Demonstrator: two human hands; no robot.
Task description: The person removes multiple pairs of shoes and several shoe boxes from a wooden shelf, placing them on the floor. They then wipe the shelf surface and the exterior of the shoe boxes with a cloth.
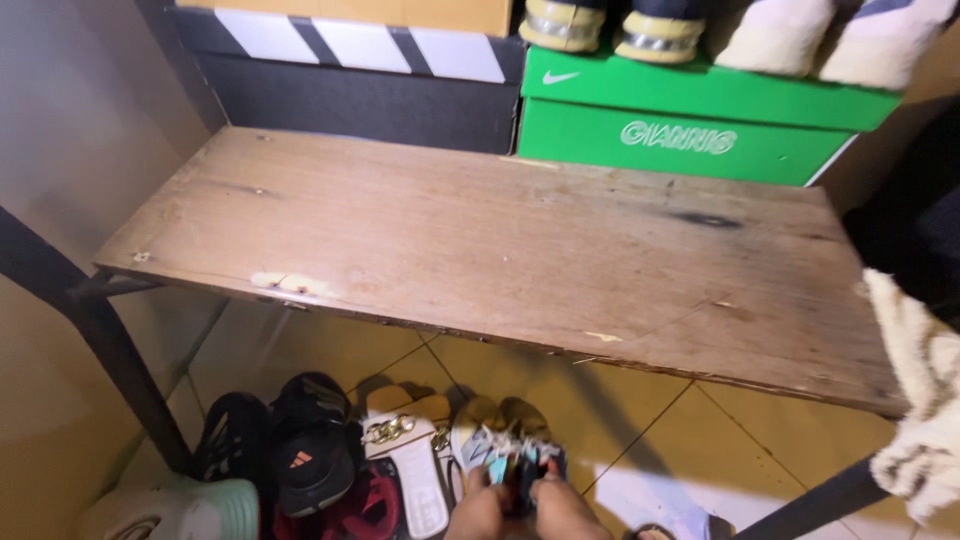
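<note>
Head view showed both hands, left hand and right hand, clamped together on a shoe; a green box sat behind the wooden shelf.

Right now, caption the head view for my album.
Both hands grip a dark sandal on the tiled floor below a worn wooden shelf.

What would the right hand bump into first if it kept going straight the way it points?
Probably the light-coloured shoe that the right hand already touches on the floor. Past it, the yellow tiles under the wooden shelf look free, though depth is hard to judge.
</note>
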